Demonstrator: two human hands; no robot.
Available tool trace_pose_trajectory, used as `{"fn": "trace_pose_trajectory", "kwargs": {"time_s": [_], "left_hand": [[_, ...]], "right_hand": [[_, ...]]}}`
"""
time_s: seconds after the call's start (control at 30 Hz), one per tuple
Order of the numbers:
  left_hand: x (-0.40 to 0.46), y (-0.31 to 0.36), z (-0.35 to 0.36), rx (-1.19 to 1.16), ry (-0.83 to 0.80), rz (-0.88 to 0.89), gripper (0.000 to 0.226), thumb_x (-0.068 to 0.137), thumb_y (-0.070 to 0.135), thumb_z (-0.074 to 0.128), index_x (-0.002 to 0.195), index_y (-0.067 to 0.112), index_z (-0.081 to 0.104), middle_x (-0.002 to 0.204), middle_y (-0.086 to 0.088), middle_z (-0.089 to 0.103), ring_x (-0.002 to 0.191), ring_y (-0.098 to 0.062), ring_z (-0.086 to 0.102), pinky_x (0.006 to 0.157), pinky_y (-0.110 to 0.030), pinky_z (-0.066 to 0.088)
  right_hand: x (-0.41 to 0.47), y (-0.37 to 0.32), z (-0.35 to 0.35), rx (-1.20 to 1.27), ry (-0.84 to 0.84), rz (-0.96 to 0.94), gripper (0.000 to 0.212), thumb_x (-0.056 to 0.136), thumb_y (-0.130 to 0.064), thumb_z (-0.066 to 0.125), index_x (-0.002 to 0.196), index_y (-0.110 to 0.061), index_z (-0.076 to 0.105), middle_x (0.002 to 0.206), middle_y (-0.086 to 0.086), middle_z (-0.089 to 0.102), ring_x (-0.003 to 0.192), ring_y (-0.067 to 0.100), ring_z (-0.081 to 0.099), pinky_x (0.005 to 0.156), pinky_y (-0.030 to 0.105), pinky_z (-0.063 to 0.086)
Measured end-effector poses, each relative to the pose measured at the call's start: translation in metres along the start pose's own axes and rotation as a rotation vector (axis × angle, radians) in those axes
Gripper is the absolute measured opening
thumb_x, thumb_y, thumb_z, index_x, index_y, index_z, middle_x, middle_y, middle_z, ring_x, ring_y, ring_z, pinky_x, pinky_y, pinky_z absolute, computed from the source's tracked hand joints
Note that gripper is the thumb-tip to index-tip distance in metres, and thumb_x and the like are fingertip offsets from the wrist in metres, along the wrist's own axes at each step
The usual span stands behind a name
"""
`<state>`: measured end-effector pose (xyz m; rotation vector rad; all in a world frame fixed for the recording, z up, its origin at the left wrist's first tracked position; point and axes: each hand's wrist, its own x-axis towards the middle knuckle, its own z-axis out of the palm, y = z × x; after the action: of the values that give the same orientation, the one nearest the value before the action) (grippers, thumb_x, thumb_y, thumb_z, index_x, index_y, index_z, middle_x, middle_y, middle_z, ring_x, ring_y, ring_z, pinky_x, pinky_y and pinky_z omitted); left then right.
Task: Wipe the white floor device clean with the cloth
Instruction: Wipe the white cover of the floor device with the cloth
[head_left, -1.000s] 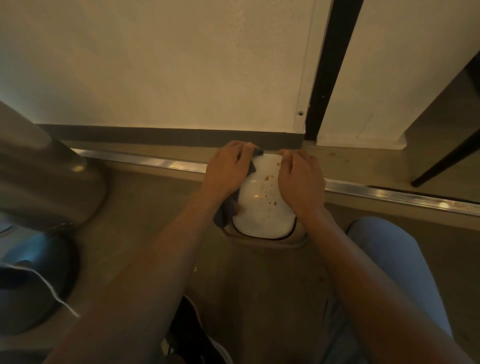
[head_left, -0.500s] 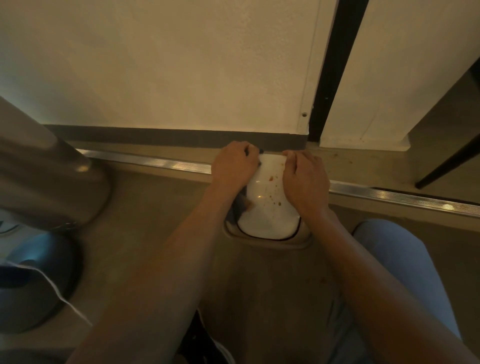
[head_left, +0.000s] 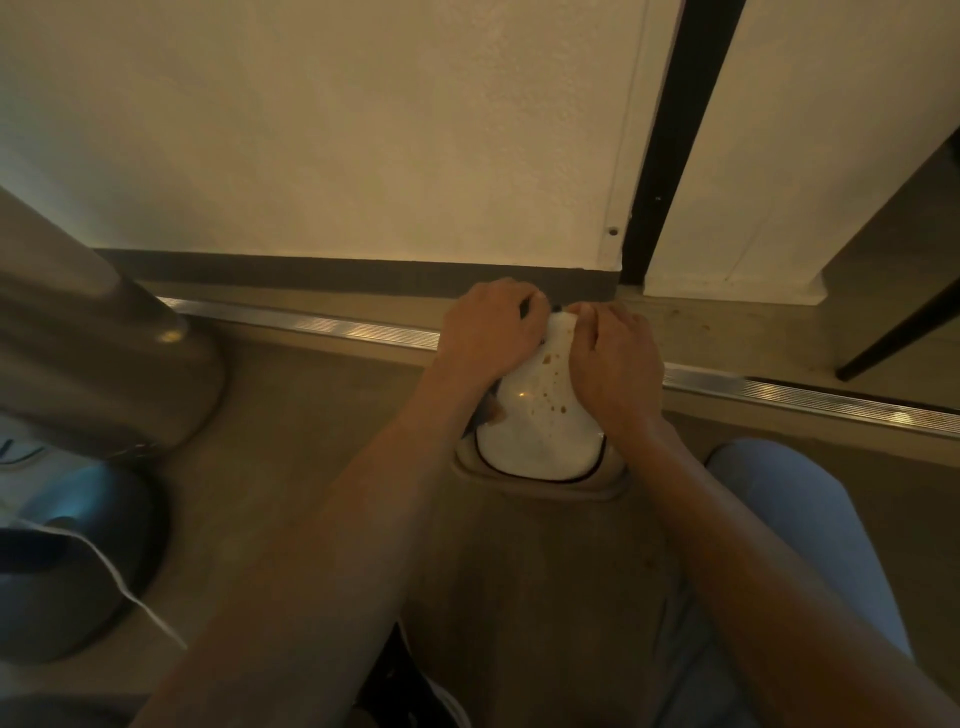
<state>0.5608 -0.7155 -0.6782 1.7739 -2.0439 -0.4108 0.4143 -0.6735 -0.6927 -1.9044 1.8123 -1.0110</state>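
At the far left a brushed grey metal bin (head_left: 88, 353) stands on the brown floor (head_left: 311, 415), with a dark round object (head_left: 78, 561) below it. A ribbed silver metal strip (head_left: 311, 325) runs across the floor toward the right. In the middle, the left hand (head_left: 491, 327) has its fingers curled in a narrow grip around a dark cloth (head_left: 491, 402), pressing it on the left side of the white rounded floor device (head_left: 540, 426). The device sits in a beige base (head_left: 545, 486) on the floor, near the wall, with brown spots on top. The right hand (head_left: 615, 358) grips its right side, fingers curled over the top edge. A light blue trouser leg (head_left: 789, 519) is at right.
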Motion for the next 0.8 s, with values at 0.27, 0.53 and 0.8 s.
{"fn": "trace_pose_trajectory", "kwargs": {"time_s": [0.27, 0.53, 0.8], "left_hand": [[-0.01, -0.026, -0.002, -0.111, 0.017, 0.021, 0.038, 0.102, 0.036, 0.037, 0.115, 0.024, 0.07, 0.12, 0.004, 0.066, 0.11, -0.015, 0.059, 0.094, -0.03, 0.044], [-0.023, -0.008, 0.005, 0.041, 0.159, 0.345, 0.029, 0.098, 0.029, 0.049, 0.114, 0.023, 0.073, 0.117, 0.005, 0.071, 0.111, -0.014, 0.06, 0.098, -0.026, 0.042], [0.013, -0.003, 0.0, 0.069, -0.103, -0.114, 0.036, 0.096, 0.037, 0.037, 0.098, 0.024, 0.071, 0.106, 0.002, 0.068, 0.099, -0.022, 0.062, 0.078, -0.032, 0.043]], "right_hand": [[0.001, 0.003, 0.003, 0.001, -0.023, 0.045, 0.032, 0.105, -0.019, 0.036, 0.103, -0.007, 0.066, 0.096, 0.009, 0.064, 0.094, 0.024, 0.056, 0.09, 0.04, 0.045], [0.0, 0.006, 0.004, 0.003, -0.014, 0.038, 0.027, 0.102, -0.019, 0.04, 0.1, -0.006, 0.064, 0.096, 0.011, 0.065, 0.092, 0.025, 0.057, 0.087, 0.036, 0.043], [0.002, 0.006, 0.004, 0.014, -0.041, 0.052, 0.031, 0.105, -0.022, 0.036, 0.101, -0.009, 0.064, 0.097, 0.007, 0.063, 0.093, 0.02, 0.054, 0.089, 0.035, 0.043]]}}
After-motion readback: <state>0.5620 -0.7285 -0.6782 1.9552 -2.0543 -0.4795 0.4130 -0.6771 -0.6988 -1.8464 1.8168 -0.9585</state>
